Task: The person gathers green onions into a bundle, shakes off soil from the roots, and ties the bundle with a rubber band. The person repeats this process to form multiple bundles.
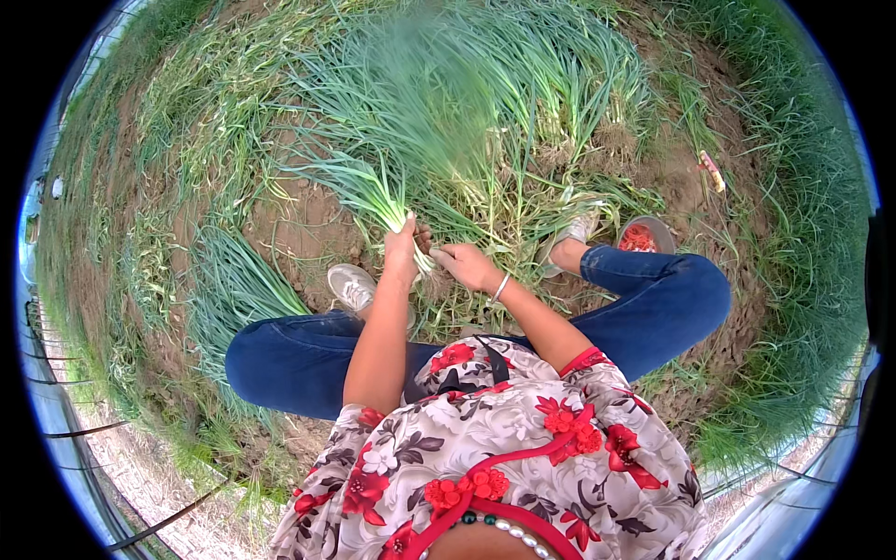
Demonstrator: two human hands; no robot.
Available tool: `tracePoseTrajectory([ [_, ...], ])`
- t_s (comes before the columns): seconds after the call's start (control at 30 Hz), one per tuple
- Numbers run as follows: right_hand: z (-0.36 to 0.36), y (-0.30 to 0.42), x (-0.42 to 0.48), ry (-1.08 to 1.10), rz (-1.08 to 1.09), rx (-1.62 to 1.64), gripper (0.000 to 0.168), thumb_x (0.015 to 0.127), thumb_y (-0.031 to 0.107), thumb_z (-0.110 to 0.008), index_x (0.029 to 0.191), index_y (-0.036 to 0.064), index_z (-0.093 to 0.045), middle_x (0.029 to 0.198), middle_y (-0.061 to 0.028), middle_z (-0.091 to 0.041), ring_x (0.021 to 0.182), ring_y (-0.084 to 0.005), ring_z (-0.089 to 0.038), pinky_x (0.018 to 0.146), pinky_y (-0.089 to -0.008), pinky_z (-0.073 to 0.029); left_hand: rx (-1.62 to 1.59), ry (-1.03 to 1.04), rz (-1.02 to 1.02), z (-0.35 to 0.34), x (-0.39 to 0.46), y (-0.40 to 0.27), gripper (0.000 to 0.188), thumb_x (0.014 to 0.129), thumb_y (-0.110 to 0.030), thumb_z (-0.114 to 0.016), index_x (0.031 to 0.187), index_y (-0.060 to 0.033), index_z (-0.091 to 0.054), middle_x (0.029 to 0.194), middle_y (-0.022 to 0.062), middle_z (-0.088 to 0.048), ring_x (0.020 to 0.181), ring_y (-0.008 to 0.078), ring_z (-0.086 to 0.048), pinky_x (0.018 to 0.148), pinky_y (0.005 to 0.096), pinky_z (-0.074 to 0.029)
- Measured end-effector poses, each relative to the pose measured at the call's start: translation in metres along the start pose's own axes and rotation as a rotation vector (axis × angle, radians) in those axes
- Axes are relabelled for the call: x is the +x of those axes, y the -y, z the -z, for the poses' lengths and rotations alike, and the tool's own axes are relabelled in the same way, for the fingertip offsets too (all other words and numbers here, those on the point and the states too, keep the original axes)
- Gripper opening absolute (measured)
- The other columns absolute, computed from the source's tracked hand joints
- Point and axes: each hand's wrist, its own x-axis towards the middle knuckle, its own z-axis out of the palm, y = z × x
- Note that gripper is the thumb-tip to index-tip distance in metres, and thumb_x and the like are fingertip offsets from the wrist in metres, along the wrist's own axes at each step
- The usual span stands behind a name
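Observation:
My left hand is closed around a small bunch of green onions, whose leaves point up and left and whose white stems and roots hang toward me. At the stems near the root end is my right hand, thumb and finger together; whether a stem is pinched between them cannot be told. Beyond both hands lies a large heap of green onions with roots and soil on their lower ends. Another pile of green onions rests on the ground beside my left knee.
A round container with red strips inside stands beyond my right knee. Farther off on the soil lies a small pink and yellow object. Pulled leaves litter the ground at left. Dense green plants grow along the right.

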Motion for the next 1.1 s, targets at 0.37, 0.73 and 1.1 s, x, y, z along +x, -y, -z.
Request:
tracePoseTrajectory([
  [0.37,0.026,-0.121,0.049,-0.435,-0.532,0.23,0.045,0.079,0.025,-0.064,0.102,-0.012,-0.054,0.092,-0.0192,-0.063,0.081,-0.0237,-0.06,0.073,-0.0331,-0.046,-0.201,0.157,0.377,0.019,0.02,0.001,0.029,0.087,-0.025,-0.062,0.068,-0.0146,-0.043,0.05,-0.0077,-0.025,0.039,0.0053,-0.023,0.036,0.0202,-0.022],
  [0.73,0.008,-0.036,0.011,-0.185,-0.375,0.624,0.032,0.091,0.029,-0.046,0.087,0.001,-0.063,0.061,-0.0006,-0.051,0.049,-0.0086,-0.041,0.047,-0.0244,-0.035,-0.082,0.139,0.295,0.003,0.01,0.027,0.014,0.086,-0.018,-0.061,0.083,-0.0057,-0.055,0.066,-0.0004,-0.046,0.044,0.0069,-0.032,0.038,0.0209,-0.025],
  [1.1,0.006,-0.025,0.004,-0.109,-0.204,-0.03,0.033,0.083,0.028,-0.051,0.072,0.0,-0.064,0.064,-0.0108,-0.059,0.055,-0.0231,-0.057,0.053,-0.0354,-0.045,-0.044,0.016,0.204,0.004,0.01,0.014,0.023,0.078,-0.014,-0.071,0.074,-0.0099,-0.049,0.06,-0.0031,-0.039,0.045,0.008,-0.032,0.04,0.023,-0.025],
])
